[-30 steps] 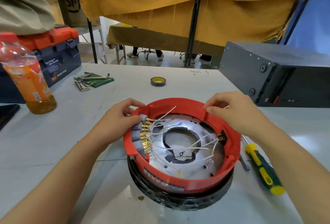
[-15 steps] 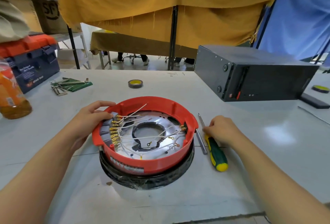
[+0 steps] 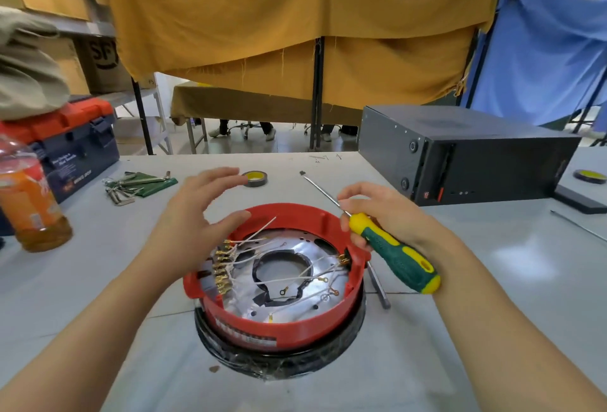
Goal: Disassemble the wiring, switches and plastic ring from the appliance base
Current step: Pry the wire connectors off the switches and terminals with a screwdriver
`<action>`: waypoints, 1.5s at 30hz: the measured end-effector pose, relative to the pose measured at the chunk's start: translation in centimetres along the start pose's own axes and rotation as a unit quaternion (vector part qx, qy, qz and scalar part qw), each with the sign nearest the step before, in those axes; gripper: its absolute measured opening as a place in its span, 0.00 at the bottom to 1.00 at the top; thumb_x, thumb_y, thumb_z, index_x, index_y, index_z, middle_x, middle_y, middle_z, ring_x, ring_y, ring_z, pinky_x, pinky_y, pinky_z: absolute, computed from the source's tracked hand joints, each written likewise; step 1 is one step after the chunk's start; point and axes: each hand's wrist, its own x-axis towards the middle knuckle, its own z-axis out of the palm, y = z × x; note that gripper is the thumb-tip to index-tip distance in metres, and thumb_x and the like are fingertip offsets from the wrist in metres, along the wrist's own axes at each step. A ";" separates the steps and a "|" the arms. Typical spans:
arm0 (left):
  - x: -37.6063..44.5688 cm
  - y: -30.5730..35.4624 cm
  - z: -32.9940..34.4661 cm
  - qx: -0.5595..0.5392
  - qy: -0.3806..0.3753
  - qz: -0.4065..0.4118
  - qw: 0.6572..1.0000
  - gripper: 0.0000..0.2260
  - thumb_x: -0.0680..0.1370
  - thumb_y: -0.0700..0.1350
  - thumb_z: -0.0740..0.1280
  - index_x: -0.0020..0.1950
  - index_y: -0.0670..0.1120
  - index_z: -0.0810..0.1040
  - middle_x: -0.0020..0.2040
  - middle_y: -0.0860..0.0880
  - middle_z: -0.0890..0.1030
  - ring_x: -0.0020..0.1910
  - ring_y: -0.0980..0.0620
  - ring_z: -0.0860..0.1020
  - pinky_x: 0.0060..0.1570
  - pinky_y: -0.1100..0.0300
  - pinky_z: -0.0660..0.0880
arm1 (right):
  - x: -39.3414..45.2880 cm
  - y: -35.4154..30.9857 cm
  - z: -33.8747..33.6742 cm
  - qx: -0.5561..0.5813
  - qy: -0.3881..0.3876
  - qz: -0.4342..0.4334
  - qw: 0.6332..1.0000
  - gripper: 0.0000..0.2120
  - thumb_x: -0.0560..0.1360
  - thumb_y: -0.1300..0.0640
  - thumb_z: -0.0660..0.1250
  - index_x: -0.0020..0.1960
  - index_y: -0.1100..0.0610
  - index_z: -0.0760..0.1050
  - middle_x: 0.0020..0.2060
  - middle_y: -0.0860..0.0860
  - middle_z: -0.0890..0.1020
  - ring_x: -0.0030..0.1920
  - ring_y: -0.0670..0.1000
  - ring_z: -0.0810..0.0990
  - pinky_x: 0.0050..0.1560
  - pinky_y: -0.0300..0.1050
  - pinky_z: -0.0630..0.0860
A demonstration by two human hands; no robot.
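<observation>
A: Red plastic ring [image 3: 289, 329] on appliance base [image 3: 282, 362], frame centre, on counter [image 3: 492, 280]?

B: Yes. Stiff, light; grip rim. Wires [image 3: 262, 260] thin, fragile. Left hand [image 3: 193, 224] fingers spread above rim; right hand [image 3: 387, 218] fingers curled round screwdriver [image 3: 391, 247].

Left side's a mess for visibility: the orange drink bottle [image 3: 31, 204] is cut off by the left edge and smeared, label unreadable. The toolbox [image 3: 70, 145] behind it is half hidden by the bottle, and its print is too small to read. The cloth bundle [image 3: 26, 73] on top runs off frame.

On the base, the left hand [image 3: 193, 224] is blurry at the fingertips and covers the far-left rim of the red plastic ring [image 3: 295, 326]. The sticker on the ring's near wall is illegible. The right hand [image 3: 391, 218] hides the middle of the screwdriver [image 3: 399, 255]. A second tool shaft [image 3: 379, 287] pokes out from under it, its far end hidden.
</observation>
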 end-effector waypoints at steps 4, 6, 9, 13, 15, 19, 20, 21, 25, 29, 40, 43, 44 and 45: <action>1.3 3.0 -0.3 0.098 -0.040 0.188 0.976 0.17 0.76 0.49 0.68 0.65 0.53 0.76 0.63 0.59 0.75 0.64 0.57 0.68 0.64 0.61 0.59 | 0.6 -0.9 3.5 0.015 -0.142 0.006 0.990 0.03 0.76 0.62 0.65 0.44 0.57 0.72 0.29 0.56 0.78 0.21 0.51 0.73 0.20 0.36 0.69; 1.4 3.4 -0.6 0.124 -0.048 0.217 0.967 0.11 0.77 0.48 0.66 0.57 0.49 0.82 0.52 0.54 0.83 0.54 0.52 0.78 0.59 0.57 0.65 | 0.8 -1.4 4.4 0.020 -0.180 0.002 0.983 0.03 0.75 0.61 0.65 0.42 0.59 0.72 0.28 0.55 0.79 0.20 0.50 0.74 0.19 0.35 0.68; 0.9 3.3 -1.2 0.110 -0.044 0.206 0.971 0.11 0.75 0.48 0.65 0.49 0.46 0.85 0.42 0.52 0.85 0.40 0.50 0.80 0.52 0.57 0.70 | 1.4 -1.6 4.5 0.045 -0.206 -0.008 0.977 0.12 0.78 0.59 0.59 0.40 0.61 0.78 0.33 0.58 0.81 0.22 0.49 0.76 0.20 0.36 0.70; 0.3 2.8 -1.5 0.092 -0.024 0.164 0.982 0.09 0.75 0.48 0.66 0.48 0.47 0.85 0.38 0.53 0.84 0.37 0.51 0.79 0.44 0.59 0.72 | 2.0 -0.4 4.6 0.131 -0.232 -0.015 0.964 0.15 0.78 0.59 0.59 0.44 0.60 0.84 0.41 0.61 0.84 0.29 0.49 0.81 0.29 0.36 0.77; 0.2 2.3 -1.5 0.072 -0.010 0.133 0.988 0.07 0.76 0.48 0.67 0.48 0.49 0.85 0.39 0.52 0.84 0.38 0.51 0.79 0.43 0.55 0.74 | 2.2 0.2 5.0 0.161 -0.246 -0.039 0.955 0.11 0.74 0.60 0.63 0.47 0.60 0.84 0.44 0.61 0.84 0.35 0.50 0.84 0.34 0.36 0.79; 0.1 1.8 -1.1 -0.004 0.045 0.081 0.996 0.04 0.74 0.46 0.71 0.44 0.47 0.85 0.36 0.52 0.84 0.35 0.57 0.80 0.39 0.65 0.75 | 2.8 0.8 5.9 0.233 -0.259 -0.097 0.932 0.15 0.72 0.64 0.62 0.56 0.61 0.81 0.47 0.57 0.84 0.42 0.50 0.84 0.41 0.38 0.80; 0.1 1.8 -0.8 -0.026 0.048 0.064 0.996 0.03 0.73 0.44 0.72 0.43 0.46 0.85 0.36 0.52 0.84 0.34 0.58 0.80 0.40 0.66 0.75 | 3.1 0.7 6.3 0.229 -0.245 -0.111 0.935 0.14 0.72 0.64 0.64 0.56 0.60 0.81 0.45 0.55 0.84 0.39 0.49 0.82 0.39 0.39 0.79; 0.2 1.7 -0.6 -0.046 0.043 0.046 0.997 0.02 0.73 0.43 0.73 0.43 0.45 0.85 0.35 0.52 0.84 0.34 0.58 0.81 0.41 0.64 0.77 | 3.3 0.4 6.8 0.201 -0.216 -0.121 0.948 0.12 0.72 0.61 0.65 0.53 0.58 0.81 0.40 0.53 0.82 0.35 0.48 0.79 0.35 0.38 0.77; 0.5 0.5 -0.7 -0.121 0.002 -0.028 0.992 0.03 0.72 0.42 0.72 0.44 0.48 0.85 0.36 0.57 0.84 0.37 0.62 0.81 0.41 0.70 0.75 | 4.7 -0.6 8.7 0.033 -0.077 -0.178 0.980 0.11 0.74 0.51 0.68 0.38 0.57 0.81 0.26 0.52 0.75 0.25 0.47 0.68 0.26 0.37 0.68; 0.4 -3.0 -2.1 -0.227 -0.005 -0.166 0.960 0.06 0.75 0.44 0.69 0.50 0.51 0.84 0.45 0.61 0.84 0.46 0.68 0.79 0.41 0.79 0.70 | 6.2 -0.8 8.8 0.046 -0.025 -0.200 0.978 0.12 0.77 0.58 0.65 0.37 0.59 0.80 0.26 0.53 0.76 0.25 0.49 0.71 0.30 0.42 0.75; -0.7 -6.4 1.2 -0.344 -0.073 -0.304 0.885 0.11 0.78 0.37 0.64 0.54 0.48 0.81 0.48 0.51 0.85 0.46 0.58 0.83 0.42 0.70 0.77 | 10.3 0.0 8.6 0.001 0.005 -0.161 0.987 0.20 0.74 0.64 0.67 0.24 0.53 0.72 0.23 0.54 0.68 0.21 0.47 0.65 0.28 0.41 0.75; -1.1 -6.3 1.7 -0.376 -0.082 -0.307 0.871 0.10 0.78 0.39 0.64 0.54 0.49 0.82 0.45 0.51 0.85 0.43 0.54 0.83 0.40 0.67 0.78 | 10.8 0.0 8.7 -0.020 -0.013 -0.157 0.987 0.21 0.74 0.64 0.66 0.23 0.53 0.72 0.26 0.56 0.66 0.21 0.47 0.65 0.29 0.42 0.75; -1.2 -6.2 1.9 -0.387 -0.080 -0.308 0.866 0.09 0.78 0.39 0.64 0.53 0.49 0.81 0.44 0.50 0.85 0.42 0.54 0.84 0.39 0.67 0.78 | 11.0 0.0 8.8 -0.028 -0.018 -0.155 0.987 0.21 0.74 0.63 0.66 0.23 0.53 0.72 0.25 0.55 0.67 0.21 0.47 0.65 0.28 0.42 0.75; -1.2 -6.3 2.0 -0.394 -0.077 -0.307 0.863 0.09 0.78 0.39 0.64 0.53 0.49 0.81 0.44 0.50 0.85 0.41 0.55 0.83 0.38 0.67 0.78 | 11.2 0.1 8.8 -0.034 -0.021 -0.153 0.987 0.20 0.74 0.62 0.66 0.24 0.53 0.72 0.24 0.53 0.67 0.20 0.47 0.65 0.28 0.42 0.75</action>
